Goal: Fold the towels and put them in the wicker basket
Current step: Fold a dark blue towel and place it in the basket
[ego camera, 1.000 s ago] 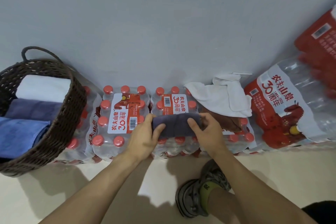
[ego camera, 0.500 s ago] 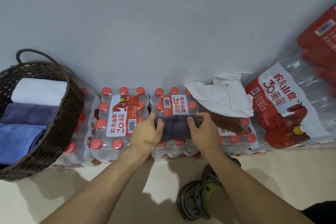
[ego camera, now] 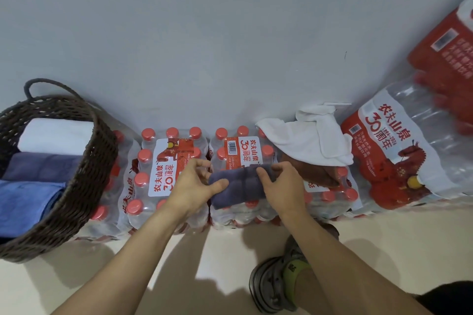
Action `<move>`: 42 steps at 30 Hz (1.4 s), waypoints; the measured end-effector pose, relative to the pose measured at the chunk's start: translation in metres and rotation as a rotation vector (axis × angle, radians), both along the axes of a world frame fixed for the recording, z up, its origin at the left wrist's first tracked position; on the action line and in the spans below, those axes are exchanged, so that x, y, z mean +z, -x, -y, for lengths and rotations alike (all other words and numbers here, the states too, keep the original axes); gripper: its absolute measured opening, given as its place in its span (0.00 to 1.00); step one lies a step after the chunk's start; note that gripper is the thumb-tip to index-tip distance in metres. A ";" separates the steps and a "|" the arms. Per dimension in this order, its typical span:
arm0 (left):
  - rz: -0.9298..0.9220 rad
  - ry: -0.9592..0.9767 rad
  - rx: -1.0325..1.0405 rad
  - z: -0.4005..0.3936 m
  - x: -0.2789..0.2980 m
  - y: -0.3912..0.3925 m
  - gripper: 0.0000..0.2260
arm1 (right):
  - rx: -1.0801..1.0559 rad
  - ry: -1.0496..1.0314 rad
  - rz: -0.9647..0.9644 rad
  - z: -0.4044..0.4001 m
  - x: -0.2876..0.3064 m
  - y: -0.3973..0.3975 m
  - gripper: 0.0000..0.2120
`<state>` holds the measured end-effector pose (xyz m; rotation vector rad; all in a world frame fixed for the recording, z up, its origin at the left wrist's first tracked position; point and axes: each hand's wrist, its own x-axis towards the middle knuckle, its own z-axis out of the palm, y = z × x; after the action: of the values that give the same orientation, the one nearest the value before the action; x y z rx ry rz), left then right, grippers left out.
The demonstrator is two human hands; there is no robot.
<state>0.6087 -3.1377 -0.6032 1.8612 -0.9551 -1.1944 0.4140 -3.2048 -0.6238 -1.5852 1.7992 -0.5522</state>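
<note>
A small grey-purple towel (ego camera: 239, 188), rolled into a thick bundle, lies on top of the water-bottle packs in the middle. My left hand (ego camera: 190, 184) grips its left end and my right hand (ego camera: 282, 185) grips its right end, thumbs on the near side. The dark wicker basket (ego camera: 84, 181) stands at the left and holds a white towel (ego camera: 55, 137), a purple towel (ego camera: 41, 166) and a blue towel (ego camera: 24, 202), all folded. A crumpled white towel (ego camera: 307, 139) lies on the packs to the right, over a brown towel (ego camera: 316, 175).
Shrink-wrapped packs of red-capped water bottles (ego camera: 163, 161) line the grey wall. A taller stack of packs (ego camera: 399, 151) leans at the right. My shoe (ego camera: 275, 286) rests on the pale floor below my right arm.
The grey-purple towel has become a tighter, thicker bundle between my hands, and it has come slightly toward me. The view has shifted a little to the left.
</note>
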 end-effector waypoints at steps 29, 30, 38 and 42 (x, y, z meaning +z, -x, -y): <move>0.202 0.253 -0.117 -0.074 0.141 -0.185 0.10 | 1.049 0.007 0.190 -0.046 0.118 -0.170 0.12; 0.164 0.246 -0.046 -0.072 0.139 -0.198 0.09 | 1.026 0.013 0.196 -0.044 0.119 -0.184 0.13; 0.446 0.235 0.302 -0.064 0.107 -0.301 0.09 | 0.991 0.107 0.059 -0.027 0.121 -0.323 0.13; 0.501 0.136 0.317 -0.077 0.076 -0.327 0.12 | 1.060 0.110 -0.114 -0.030 0.106 -0.361 0.16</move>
<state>0.9361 -3.0604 -0.5267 2.1445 -0.9230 -0.4703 0.7749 -3.1748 -0.5180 -2.3576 0.7678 -0.0431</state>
